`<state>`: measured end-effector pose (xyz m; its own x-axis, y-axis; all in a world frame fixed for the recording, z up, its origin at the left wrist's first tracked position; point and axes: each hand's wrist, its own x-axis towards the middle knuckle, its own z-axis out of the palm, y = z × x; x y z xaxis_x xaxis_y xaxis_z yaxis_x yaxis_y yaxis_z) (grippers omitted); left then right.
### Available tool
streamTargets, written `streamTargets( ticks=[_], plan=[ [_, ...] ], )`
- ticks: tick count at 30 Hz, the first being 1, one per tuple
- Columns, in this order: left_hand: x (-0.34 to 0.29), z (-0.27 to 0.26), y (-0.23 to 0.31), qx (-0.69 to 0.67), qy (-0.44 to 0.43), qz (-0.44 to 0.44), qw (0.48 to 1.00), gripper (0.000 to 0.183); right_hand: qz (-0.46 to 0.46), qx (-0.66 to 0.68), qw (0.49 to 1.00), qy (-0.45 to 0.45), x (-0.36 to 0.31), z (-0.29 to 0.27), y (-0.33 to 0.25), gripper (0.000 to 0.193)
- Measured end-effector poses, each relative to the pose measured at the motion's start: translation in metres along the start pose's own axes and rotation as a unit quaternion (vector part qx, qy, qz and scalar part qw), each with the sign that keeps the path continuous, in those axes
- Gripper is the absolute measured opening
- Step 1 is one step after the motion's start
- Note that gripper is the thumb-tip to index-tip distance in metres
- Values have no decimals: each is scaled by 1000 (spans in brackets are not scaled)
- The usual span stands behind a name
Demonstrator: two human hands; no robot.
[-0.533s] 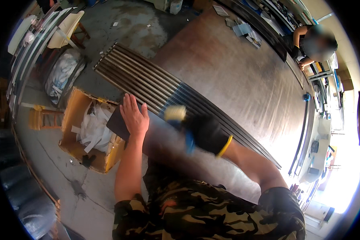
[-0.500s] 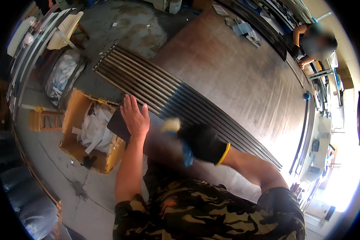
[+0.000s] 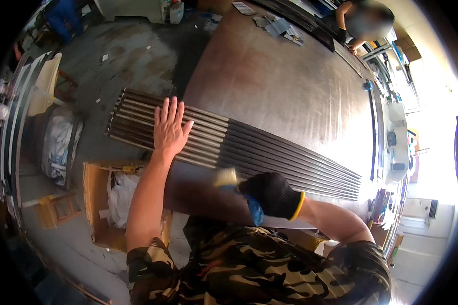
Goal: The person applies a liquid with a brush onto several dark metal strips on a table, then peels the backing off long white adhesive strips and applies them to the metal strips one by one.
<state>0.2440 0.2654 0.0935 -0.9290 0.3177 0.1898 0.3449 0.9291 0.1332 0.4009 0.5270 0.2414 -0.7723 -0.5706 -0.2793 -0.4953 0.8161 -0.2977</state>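
Observation:
A row of long, slim metal bars [image 3: 201,129] lies side by side across the table, brownish at the left part and dark at the right. My bare left hand [image 3: 170,133] rests flat on the brownish part, fingers spread. In a black glove with a yellow cuff, my right hand [image 3: 272,194] grips a brush [image 3: 226,178] with pale bristles, blurred by motion. Its bristle end is by the near edge of the bars; I cannot tell whether it touches them. Something blue and crinkled [image 3: 256,211] hangs below the gloved fingers, and the brush's handle is mostly hidden.
The brown worktable [image 3: 269,81] stretches away to the far right, with scrap pieces [image 3: 277,28] at its far end. A person [image 3: 348,30] works there. Left of me, a cardboard box [image 3: 97,203] with white strips stands on the floor, near a bag of white material [image 3: 57,145].
My left hand has moved from the near edge of the bars onto them. My right hand still holds the brush, now slightly farther right in view. The whole view has turned.

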Motion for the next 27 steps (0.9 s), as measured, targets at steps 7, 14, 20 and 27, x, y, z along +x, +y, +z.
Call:
streamTargets(
  ticks=[7,14,20,27],
  plan=[
    [4,0,4,-18,-45,-5,999,67,150,1,957,248,66,-55,94,12],
    [1,-1,-1,-21,-32,-13,999,66,29,54,998,9,13,1,-4,22],
    [6,0,5,-10,-36,-9,999,66,144,39,944,293,68,-53,107,7],
    [1,2,0,-2,-15,-17,1000,65,154,272,946,82,33,13,15,15]
  ],
)
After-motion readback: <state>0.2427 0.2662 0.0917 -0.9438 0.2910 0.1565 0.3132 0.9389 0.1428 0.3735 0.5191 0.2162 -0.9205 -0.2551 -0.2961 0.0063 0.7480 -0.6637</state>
